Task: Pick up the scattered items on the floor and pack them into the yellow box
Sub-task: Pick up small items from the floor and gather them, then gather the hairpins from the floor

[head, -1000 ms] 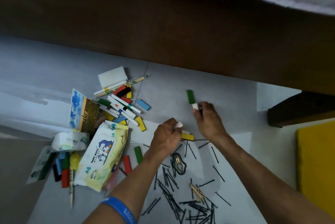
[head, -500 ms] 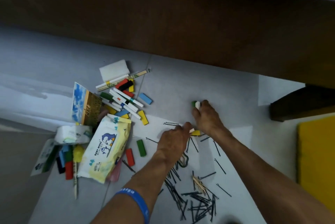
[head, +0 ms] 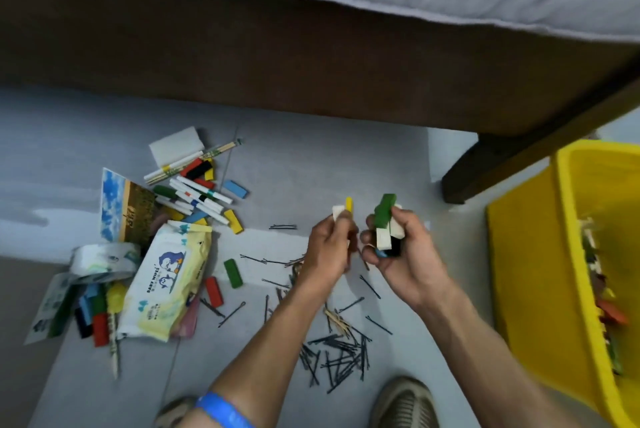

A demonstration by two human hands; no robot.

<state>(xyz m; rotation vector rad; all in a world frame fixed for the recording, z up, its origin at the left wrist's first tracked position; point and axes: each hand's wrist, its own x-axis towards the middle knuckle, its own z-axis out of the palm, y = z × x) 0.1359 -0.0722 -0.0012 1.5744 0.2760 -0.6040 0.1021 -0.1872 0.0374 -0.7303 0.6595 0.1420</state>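
Observation:
My right hand (head: pixel 403 251) is raised above the floor, closed around a bundle of small blocks: a green block (head: pixel 383 214) on top, white ones beneath, something blue and black under those. Beside it, my left hand (head: pixel 329 251) holds a white block (head: pixel 338 212) and a yellow block (head: pixel 348 205) at its fingertips. The yellow box (head: pixel 526 254) stands at the right with several items inside. Scattered coloured blocks (head: pixel 232 272), marker pens (head: pixel 199 197) and a pack of baby wipes (head: pixel 169 280) lie on the floor at left. Black hairpins (head: pixel 339 355) are strewn below my hands.
A dark wooden bed frame (head: pixel 277 57) with a pale sheet runs across the top; its leg (head: pixel 502 164) meets the floor next to the box. A tape roll (head: pixel 104 259), a booklet (head: pixel 123 206) and a white pad (head: pixel 176 149) lie left. My shoes (head: pixel 405 403) are at the bottom edge.
Both hands have lifted off the floor with blocks: the right took up the green and white ones, the left the yellow and white. The view shifted, showing more of the yellow box.

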